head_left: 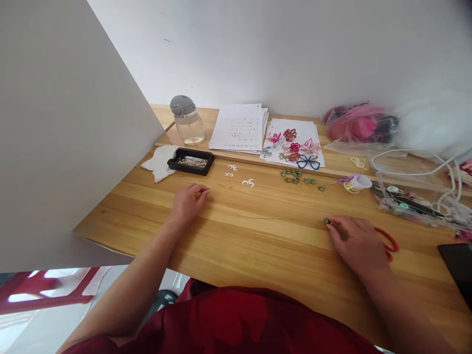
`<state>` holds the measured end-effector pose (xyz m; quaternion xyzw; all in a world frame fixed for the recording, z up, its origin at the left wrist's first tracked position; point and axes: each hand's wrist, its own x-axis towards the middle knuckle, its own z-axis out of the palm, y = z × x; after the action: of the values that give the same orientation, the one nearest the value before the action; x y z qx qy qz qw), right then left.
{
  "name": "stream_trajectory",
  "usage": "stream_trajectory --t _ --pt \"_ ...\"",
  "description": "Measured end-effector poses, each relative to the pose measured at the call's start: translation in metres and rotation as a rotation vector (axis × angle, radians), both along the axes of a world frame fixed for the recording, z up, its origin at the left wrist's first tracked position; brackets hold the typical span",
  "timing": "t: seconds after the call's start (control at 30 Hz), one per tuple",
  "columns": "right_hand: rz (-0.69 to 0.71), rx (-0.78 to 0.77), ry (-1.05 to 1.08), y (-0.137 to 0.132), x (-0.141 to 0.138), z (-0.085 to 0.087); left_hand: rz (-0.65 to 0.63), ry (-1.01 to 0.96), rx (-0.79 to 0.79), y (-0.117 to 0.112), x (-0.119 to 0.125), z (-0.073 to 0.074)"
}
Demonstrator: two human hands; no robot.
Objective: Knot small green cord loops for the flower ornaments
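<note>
My left hand (189, 201) rests over the table to the left, thumb and fingertips pressed together; anything in that pinch is too small to make out. On the right, my right hand (357, 243) pinches a small dark-green piece (327, 221) between thumb and forefinger. Red-handled scissors (391, 241) show beside and partly behind that hand, their blades hidden. Several little green curled pieces (291, 176) lie on the wood farther back. White paper crescents (248, 182) are set out between the hands. A black tray (191, 162) of small shiny bits sits beyond my left hand.
On the raised back ledge are a water bottle (190, 123), stacked printed sheets (238, 127) and flower ornaments (294, 148) on paper. A white tissue (161, 163) lies left. A ribbon spool (357, 183), bagged supplies (413, 204) and a dark flat object (457, 265) stand right.
</note>
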<state>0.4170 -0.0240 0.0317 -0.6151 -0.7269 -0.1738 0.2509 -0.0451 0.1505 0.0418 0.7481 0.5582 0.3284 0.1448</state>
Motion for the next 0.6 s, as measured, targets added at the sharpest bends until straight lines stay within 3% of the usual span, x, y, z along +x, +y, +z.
stream_trajectory --t 0.3,0.47,0.6 --pt "-0.012 0.055 -0.029 -0.009 -0.007 0.004 0.075 -0.122 0.061 0.002 -0.002 0.003" --pt "-0.021 0.021 -0.047 -0.003 -0.009 0.004 0.113 -0.364 -0.007 -0.003 0.017 0.029" --pt "-0.045 0.02 -0.033 -0.003 0.001 0.005 0.128 -0.518 0.039 -0.004 0.037 0.05"
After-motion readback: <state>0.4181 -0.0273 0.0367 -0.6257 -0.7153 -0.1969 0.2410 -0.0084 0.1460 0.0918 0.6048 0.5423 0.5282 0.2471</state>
